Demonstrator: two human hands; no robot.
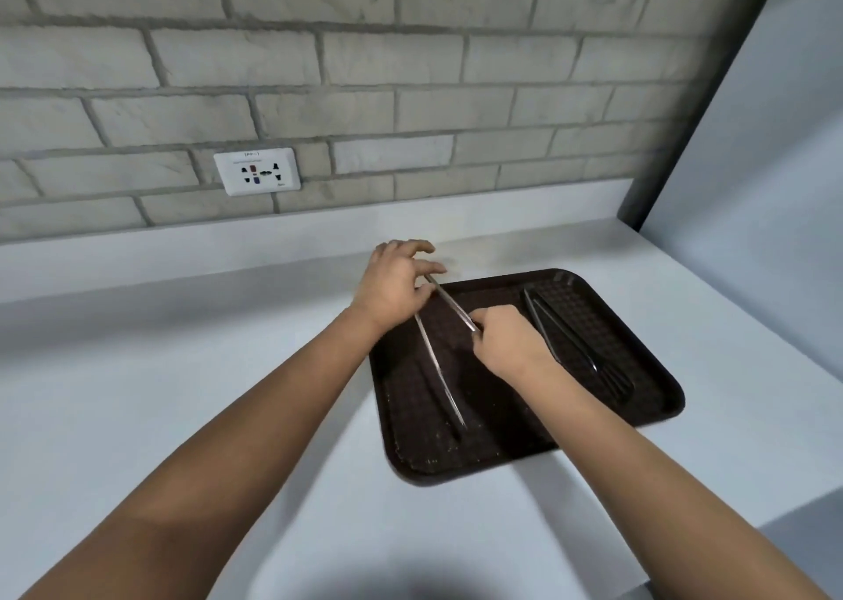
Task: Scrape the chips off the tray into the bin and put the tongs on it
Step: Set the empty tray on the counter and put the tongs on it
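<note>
A dark brown tray (638, 353) lies on the white counter, right of centre, with only fine crumbs on its surface. Metal tongs (440, 367) rest over its left half, arms spread in a V. My left hand (394, 287) holds the hinge end at the tray's far left corner. My right hand (504, 339) pinches the upper arm of the tongs near its middle. Black plastic tongs or cutlery (570, 339) lie on the tray's right half. No bin is in view.
The white counter (182, 348) runs along a grey brick wall with a white power socket (257, 171). A pale panel (752, 189) closes off the right side. The counter's front edge drops away at the bottom right.
</note>
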